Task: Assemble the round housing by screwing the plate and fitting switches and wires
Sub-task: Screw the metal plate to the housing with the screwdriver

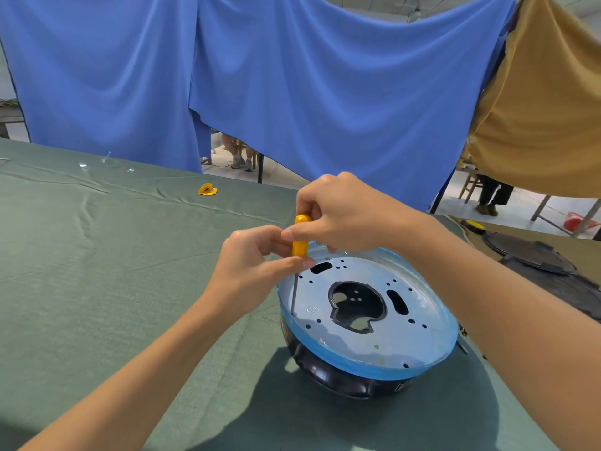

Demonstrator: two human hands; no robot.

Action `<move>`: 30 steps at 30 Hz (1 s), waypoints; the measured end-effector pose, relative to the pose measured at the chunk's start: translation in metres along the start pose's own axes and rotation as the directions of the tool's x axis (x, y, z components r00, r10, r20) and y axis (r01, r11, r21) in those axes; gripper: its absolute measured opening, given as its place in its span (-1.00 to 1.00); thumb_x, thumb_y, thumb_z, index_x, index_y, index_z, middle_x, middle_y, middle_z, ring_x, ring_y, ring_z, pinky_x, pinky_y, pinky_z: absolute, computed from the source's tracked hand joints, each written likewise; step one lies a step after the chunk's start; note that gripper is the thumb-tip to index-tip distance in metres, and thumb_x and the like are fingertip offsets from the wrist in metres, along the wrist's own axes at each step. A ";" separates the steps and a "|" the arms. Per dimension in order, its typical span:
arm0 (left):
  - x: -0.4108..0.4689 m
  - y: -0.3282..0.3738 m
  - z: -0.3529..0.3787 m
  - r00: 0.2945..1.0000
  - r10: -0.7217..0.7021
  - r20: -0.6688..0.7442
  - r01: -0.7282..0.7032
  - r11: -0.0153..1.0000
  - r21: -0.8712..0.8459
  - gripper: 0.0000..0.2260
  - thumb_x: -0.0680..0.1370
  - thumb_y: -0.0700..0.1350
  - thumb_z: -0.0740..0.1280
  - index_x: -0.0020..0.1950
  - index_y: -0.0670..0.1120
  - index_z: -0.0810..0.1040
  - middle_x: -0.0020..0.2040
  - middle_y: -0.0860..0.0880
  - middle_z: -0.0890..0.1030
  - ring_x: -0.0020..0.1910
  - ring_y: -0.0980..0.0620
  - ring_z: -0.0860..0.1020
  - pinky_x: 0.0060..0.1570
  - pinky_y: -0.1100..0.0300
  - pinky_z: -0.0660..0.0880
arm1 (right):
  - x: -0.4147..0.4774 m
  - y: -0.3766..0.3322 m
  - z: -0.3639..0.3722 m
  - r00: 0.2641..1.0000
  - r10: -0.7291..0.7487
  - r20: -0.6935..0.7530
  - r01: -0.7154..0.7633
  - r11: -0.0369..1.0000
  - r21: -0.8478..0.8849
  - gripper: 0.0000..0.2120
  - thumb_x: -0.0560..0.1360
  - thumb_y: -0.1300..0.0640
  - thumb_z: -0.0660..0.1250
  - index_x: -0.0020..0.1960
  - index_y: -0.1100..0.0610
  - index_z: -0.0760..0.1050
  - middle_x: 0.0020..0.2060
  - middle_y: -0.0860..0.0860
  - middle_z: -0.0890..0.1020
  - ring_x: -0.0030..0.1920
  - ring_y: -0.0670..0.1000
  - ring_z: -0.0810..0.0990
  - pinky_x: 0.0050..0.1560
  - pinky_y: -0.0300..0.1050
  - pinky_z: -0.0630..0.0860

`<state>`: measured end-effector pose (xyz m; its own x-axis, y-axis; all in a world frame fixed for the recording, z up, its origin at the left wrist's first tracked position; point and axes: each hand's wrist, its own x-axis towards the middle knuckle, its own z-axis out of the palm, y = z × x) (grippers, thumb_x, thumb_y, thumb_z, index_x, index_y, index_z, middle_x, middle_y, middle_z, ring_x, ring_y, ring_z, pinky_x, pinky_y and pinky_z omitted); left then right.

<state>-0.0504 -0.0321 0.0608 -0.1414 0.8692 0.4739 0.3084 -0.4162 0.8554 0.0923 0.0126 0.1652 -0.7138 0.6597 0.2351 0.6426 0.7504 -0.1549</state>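
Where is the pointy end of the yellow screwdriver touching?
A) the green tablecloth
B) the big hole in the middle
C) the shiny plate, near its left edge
C: the thin shaft of the screwdriver ends on the plate near its left edge, while the left hand and the right hand grip the handle.

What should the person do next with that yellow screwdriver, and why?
Probably twist the screwdriver in place, pressing down. The left hand and right hand both grip its yellow handle, and its tip rests at the left edge of the metal plate in the round housing. A screw under the tip is too small to make out.
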 end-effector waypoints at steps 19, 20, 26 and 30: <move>-0.004 -0.001 0.000 0.996 -0.024 0.087 0.029 0.998 -0.062 -0.82 0.32 -0.06 0.58 -0.11 0.08 0.72 -0.14 0.10 0.73 -0.06 0.14 0.67 0.13 0.05 0.49 | -0.002 -0.001 0.001 0.999 -0.021 -0.027 0.021 1.000 0.003 -0.78 0.47 -0.05 0.44 -0.24 0.06 0.54 -0.41 -0.12 0.45 -0.35 -0.19 0.43 -0.34 -0.18 0.43; -0.004 -0.002 0.002 0.999 -0.001 0.037 0.001 1.000 -0.007 -0.80 0.28 -0.05 0.61 -0.14 0.06 0.70 -0.18 0.13 0.72 -0.11 0.17 0.65 0.08 0.06 0.46 | -0.001 -0.001 0.003 0.999 -0.011 -0.043 0.010 1.000 -0.019 -0.71 0.47 -0.10 0.42 -0.26 0.09 0.54 -0.43 -0.10 0.43 -0.38 -0.17 0.40 -0.39 -0.20 0.36; -0.002 -0.004 -0.002 0.993 0.046 0.105 -0.042 0.998 -0.047 -0.80 0.46 -0.21 0.49 -0.12 0.12 0.72 -0.16 0.08 0.73 -0.09 0.10 0.69 0.01 0.15 0.61 | -0.002 0.000 0.000 0.997 -0.077 0.025 0.078 0.996 -0.047 -0.92 0.48 0.00 0.43 -0.08 -0.01 0.58 -0.33 -0.19 0.46 -0.31 -0.25 0.43 -0.28 -0.27 0.35; -0.004 -0.001 0.001 0.994 0.001 0.108 0.008 0.996 -0.092 -0.86 0.36 -0.07 0.53 -0.11 0.10 0.72 -0.13 0.11 0.73 -0.06 0.15 0.67 0.06 0.16 0.50 | -0.002 -0.002 0.005 0.997 -0.065 -0.048 0.063 0.997 -0.049 -0.81 0.50 -0.01 0.41 -0.25 0.03 0.53 -0.46 -0.15 0.42 -0.40 -0.20 0.44 -0.39 -0.24 0.37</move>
<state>-0.0489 -0.0344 0.0577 -0.0389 0.8922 0.4499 0.2192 -0.4316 0.8750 0.0913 0.0104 0.1603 -0.7398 0.6070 0.2903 0.6096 0.7873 -0.0927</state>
